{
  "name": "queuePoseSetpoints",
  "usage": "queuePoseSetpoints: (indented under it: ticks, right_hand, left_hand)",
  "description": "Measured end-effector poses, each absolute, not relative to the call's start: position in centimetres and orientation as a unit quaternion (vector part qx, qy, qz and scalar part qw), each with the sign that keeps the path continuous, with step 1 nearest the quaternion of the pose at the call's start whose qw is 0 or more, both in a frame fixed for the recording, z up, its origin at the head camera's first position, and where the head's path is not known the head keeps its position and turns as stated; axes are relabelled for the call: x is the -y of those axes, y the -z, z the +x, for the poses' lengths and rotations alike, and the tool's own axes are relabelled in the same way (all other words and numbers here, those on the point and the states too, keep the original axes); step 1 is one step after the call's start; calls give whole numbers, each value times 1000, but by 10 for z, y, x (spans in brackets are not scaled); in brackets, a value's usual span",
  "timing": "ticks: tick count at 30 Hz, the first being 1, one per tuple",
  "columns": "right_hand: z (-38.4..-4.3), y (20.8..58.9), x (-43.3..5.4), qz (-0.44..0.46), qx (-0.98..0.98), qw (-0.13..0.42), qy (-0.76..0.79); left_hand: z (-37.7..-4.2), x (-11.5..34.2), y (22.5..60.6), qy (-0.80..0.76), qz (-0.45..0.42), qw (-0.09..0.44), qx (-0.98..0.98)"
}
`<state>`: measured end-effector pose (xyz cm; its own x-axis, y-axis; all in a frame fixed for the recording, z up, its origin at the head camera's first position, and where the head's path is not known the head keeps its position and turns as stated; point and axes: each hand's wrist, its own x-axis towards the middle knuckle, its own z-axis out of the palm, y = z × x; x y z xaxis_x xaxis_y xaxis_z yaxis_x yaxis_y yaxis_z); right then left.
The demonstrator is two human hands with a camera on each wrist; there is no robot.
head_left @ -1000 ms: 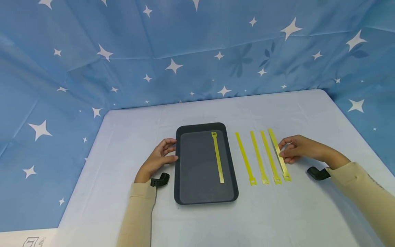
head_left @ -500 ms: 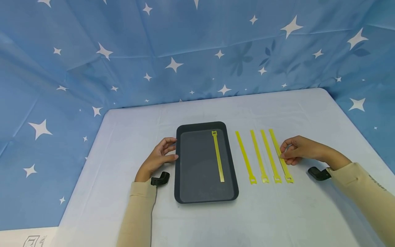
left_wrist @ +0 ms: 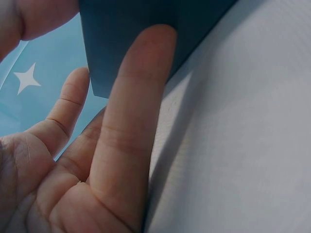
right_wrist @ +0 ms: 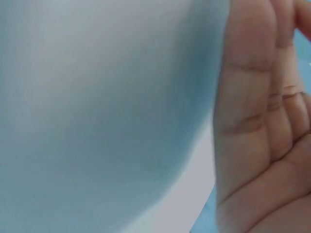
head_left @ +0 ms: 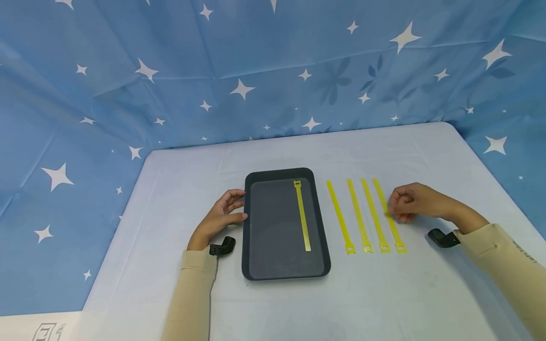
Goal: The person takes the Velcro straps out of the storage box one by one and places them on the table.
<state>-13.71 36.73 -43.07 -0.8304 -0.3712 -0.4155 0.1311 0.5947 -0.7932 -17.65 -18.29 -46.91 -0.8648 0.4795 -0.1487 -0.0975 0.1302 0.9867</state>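
Observation:
A dark grey tray [head_left: 273, 222] lies on the table with one yellow hook-and-loop cable tie [head_left: 303, 218] inside. My left hand [head_left: 219, 218] touches the tray's left side; in the left wrist view a straight finger [left_wrist: 133, 97] lies against the dark wall. Several more yellow cable ties [head_left: 339, 213] lie side by side right of the tray, slotted heads toward me. At the rightmost cable tie [head_left: 395, 234], my right hand [head_left: 411, 203] has its blurred fingertips right at the strap's edge; I cannot tell whether they pinch it. No strap shows in the right wrist view.
A white cloth [head_left: 298, 308] covers the table. Behind it hangs a blue curtain [head_left: 256, 61] with white stars. Black wrist cameras, left [head_left: 222, 246] and right [head_left: 443, 237], sit at the sleeve cuffs.
The rightmost cable tie, slanted with its edge raised a second ago, now lies flatter and slightly farther right. My right hand has shifted slightly up and right. The left hand stays at the tray.

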Motion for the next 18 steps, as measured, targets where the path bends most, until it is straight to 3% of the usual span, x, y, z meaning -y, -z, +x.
queuePoseSetpoints:
  ticks: [12, 18]
  right_hand:
    - [-145, 431, -364, -181, -840, 138, 493]
    - [-151, 428, -358, -185, -833, 116, 508]
  left_hand:
    - [-177, 182, 468, -647, 129, 221, -718]
    - [-177, 182, 468, -651, 126, 223, -715]
